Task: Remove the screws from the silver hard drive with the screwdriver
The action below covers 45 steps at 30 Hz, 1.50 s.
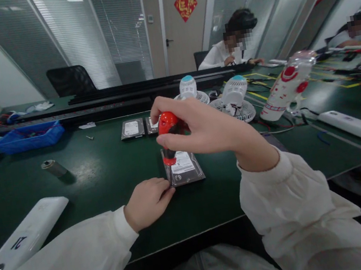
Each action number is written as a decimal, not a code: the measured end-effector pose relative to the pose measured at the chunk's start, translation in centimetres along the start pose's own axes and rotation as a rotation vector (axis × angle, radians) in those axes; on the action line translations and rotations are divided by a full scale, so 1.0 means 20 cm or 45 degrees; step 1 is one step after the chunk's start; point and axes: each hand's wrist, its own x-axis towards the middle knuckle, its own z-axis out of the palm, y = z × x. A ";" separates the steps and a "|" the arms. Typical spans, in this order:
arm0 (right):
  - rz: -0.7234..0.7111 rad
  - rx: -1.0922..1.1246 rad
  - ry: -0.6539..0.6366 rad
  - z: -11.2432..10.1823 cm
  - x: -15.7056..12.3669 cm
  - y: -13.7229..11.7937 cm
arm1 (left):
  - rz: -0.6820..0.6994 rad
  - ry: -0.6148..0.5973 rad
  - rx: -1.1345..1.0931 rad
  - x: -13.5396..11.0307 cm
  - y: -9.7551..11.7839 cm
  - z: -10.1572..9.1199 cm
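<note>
A hard drive point(185, 167) with a white label lies flat on the green table in front of me. Over its near left corner, my right hand point(199, 125) grips a red and black screwdriver point(169, 148) by the handle, shaft pointing down. The tip is at the drive's corner, where my left hand point(151, 201) rests with thumb and forefinger pressed together. What they pinch, if anything, is hidden. Behind, another hard drive point(132, 128) lies flat, and beside it one more drive point(152, 125) is partly covered by my right hand.
To the left stand a metal cylinder point(53, 168), a white power-bank-like case point(25, 239) and a blue tray point(32, 136). White fans point(235, 94), a clear-topped white bottle-shaped object point(287, 86) and a white case point(353, 124) are on the right. Across the table sits a person point(219, 56).
</note>
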 end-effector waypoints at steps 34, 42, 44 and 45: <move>-0.028 -0.103 0.032 0.02 0.06 0.04 | 0.025 0.011 0.005 0.00 -0.01 0.00; 0.023 -0.176 0.098 0.02 0.08 0.06 | 0.011 -0.004 -0.009 0.00 -0.01 0.00; 0.000 -0.167 0.078 0.02 0.08 0.06 | 0.013 -0.006 -0.010 0.00 -0.01 0.00; -0.018 -0.159 0.060 0.02 0.08 0.07 | 0.013 -0.006 -0.013 0.00 -0.01 0.00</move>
